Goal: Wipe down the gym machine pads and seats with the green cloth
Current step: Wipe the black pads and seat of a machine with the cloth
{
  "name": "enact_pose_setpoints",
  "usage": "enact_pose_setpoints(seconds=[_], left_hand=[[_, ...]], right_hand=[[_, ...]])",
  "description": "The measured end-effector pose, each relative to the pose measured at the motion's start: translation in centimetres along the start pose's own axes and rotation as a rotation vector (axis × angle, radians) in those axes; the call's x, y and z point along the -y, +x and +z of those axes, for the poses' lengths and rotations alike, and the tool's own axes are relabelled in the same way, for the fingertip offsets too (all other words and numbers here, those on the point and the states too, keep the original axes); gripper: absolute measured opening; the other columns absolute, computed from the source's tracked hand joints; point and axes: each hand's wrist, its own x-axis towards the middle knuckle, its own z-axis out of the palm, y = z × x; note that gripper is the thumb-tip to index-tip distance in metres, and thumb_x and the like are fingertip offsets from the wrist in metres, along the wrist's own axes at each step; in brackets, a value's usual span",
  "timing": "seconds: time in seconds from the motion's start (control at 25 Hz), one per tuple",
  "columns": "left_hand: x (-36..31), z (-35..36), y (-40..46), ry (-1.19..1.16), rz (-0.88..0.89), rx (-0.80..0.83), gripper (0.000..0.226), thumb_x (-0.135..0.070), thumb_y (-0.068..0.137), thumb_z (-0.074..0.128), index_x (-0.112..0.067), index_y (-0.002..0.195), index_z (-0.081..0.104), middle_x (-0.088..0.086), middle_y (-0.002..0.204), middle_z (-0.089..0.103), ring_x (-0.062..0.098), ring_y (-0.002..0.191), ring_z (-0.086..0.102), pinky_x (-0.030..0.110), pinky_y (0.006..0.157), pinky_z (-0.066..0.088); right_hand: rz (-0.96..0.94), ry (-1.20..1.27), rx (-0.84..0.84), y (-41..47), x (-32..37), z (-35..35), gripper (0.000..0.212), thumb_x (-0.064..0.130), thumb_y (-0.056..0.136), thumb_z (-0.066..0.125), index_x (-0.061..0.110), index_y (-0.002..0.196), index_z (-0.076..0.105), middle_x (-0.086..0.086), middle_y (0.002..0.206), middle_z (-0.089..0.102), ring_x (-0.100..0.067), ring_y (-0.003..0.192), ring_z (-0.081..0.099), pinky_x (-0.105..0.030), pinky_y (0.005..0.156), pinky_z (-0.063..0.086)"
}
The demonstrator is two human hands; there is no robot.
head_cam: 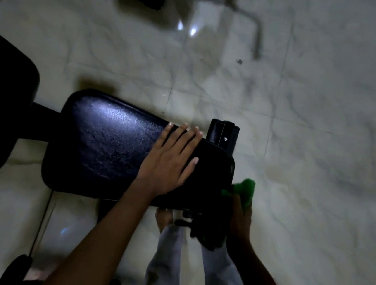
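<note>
At centre left of the frame the black seat pad (111,142) is steadied, it seems, by the left hand (170,161), laid flat on its right half with fingers (183,137) straight and nothing held. At lower right the green cloth (245,189) is bunched in the right hand (240,219), its fingers curled round it, against the pad's right edge, apparently for wiping that side.

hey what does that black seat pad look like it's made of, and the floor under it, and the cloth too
Seat pad: probably vinyl or faux leather, glossy with a fine cracked grain catching the light.
Floor: looks like polished marble or marble-look tile, pale with grey veins, grout lines and lamp reflections.
Green cloth: seems soft, matte fabric, bunched in the right hand; the weave is too blurred to tell.
</note>
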Motion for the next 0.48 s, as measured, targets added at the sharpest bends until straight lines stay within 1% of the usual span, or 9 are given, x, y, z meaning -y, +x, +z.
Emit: enact_pose_setpoints(seconds=[0.04,0.08,0.12,0.16,0.2,0.24,0.32,0.4,0.48], left_hand=[[0.1,-0.1,-0.2,-0.026,-0.006,0.001,0.052,-0.034,0.096,0.038,-0.007,0.140,0.043,0.011,0.143,0.045,0.027,0.137,0.035,0.046,0.116,0.018],[0.3,-0.5,-0.2,-0.055,-0.012,-0.011,0.052,-0.033,0.095,0.039,-0.006,0.139,0.044,0.012,0.143,0.045,0.028,0.136,0.035,0.045,0.116,0.018],[-0.1,-0.3,0.1,-0.081,-0.005,-0.016,0.051,-0.032,0.095,0.040,-0.005,0.138,0.045,0.014,0.142,0.045,0.028,0.136,0.034,0.044,0.116,0.018],[0.1,-0.5,0.1,-0.096,-0.051,-0.035,0.051,-0.030,0.094,0.041,-0.005,0.137,0.046,0.014,0.142,0.046,0.028,0.136,0.034,0.045,0.115,0.018],[0.9,-1.0,-0.4,-0.102,-0.159,-0.068,0.050,-0.029,0.093,0.041,-0.004,0.136,0.046,0.015,0.141,0.046,0.029,0.136,0.034,0.047,0.115,0.019],[1.9,-1.4,-0.9,-0.093,-0.293,-0.121,0.050,-0.029,0.092,0.041,-0.003,0.135,0.047,0.015,0.140,0.047,0.029,0.135,0.034,0.049,0.114,0.020],[4.0,-1.9,-1.8,-0.084,-0.541,-0.217,0.050,-0.028,0.092,0.042,-0.001,0.134,0.048,0.015,0.141,0.047,0.030,0.135,0.036,0.049,0.113,0.021],[4.9,-2.2,-2.8,-0.100,-0.680,-0.285,0.050,-0.027,0.092,0.043,0.000,0.134,0.048,0.015,0.143,0.045,0.029,0.135,0.037,0.048,0.114,0.021],[4.7,-2.4,-3.6,-0.127,-0.789,-0.336,0.050,-0.025,0.093,0.043,0.001,0.135,0.047,0.016,0.143,0.045,0.029,0.136,0.037,0.046,0.115,0.021]], right_hand=[[-0.024,-0.059,0.021,-0.5,0.4,-0.3,0.012,0.015,0.091,0.059,0.016,0.103,0.057,-0.005,0.085,0.061,-0.021,0.081,0.062,-0.019,0.064,0.048],[-0.089,-0.131,0.034,-0.1,1.6,-0.4,0.011,0.023,0.085,0.063,0.024,0.093,0.056,-0.004,0.084,0.061,-0.022,0.081,0.061,-0.022,0.065,0.047],[-0.165,-0.181,0.020,0.7,2.7,-0.8,0.014,0.032,0.077,0.063,0.027,0.086,0.053,-0.001,0.081,0.060,-0.017,0.076,0.059,-0.020,0.064,0.045],[-0.251,-0.220,0.007,1.5,4.7,-0.3,0.016,0.037,0.071,0.058,0.028,0.083,0.051,0.004,0.080,0.059,-0.012,0.072,0.056,-0.016,0.062,0.043],[-0.354,-0.260,0.030,2.2,7.0,1.0,0.017,0.036,0.069,0.055,0.028,0.084,0.051,0.008,0.081,0.059,-0.011,0.070,0.054,-0.014,0.061,0.042],[-0.455,-0.322,0.088,2.7,9.7,3.0,0.018,0.033,0.070,0.056,0.027,0.087,0.052,0.009,0.083,0.059,-0.010,0.074,0.054,-0.016,0.064,0.042],[-0.678,-0.521,0.299,3.9,13.9,8.3,0.025,0.030,0.073,0.059,0.020,0.096,0.056,0.002,0.091,0.062,-0.013,0.083,0.058,-0.025,0.072,0.044],[-0.827,-0.659,0.519,4.5,16.4,13.8,0.030,0.033,0.073,0.060,0.017,0.098,0.058,-0.004,0.095,0.063,-0.019,0.088,0.060,-0.033,0.077,0.048],[-0.914,-0.729,0.697,4.2,17.6,18.2,0.039,0.043,0.070,0.056,0.018,0.099,0.058,-0.004,0.096,0.064,-0.022,0.090,0.061,-0.038,0.079,0.050]])
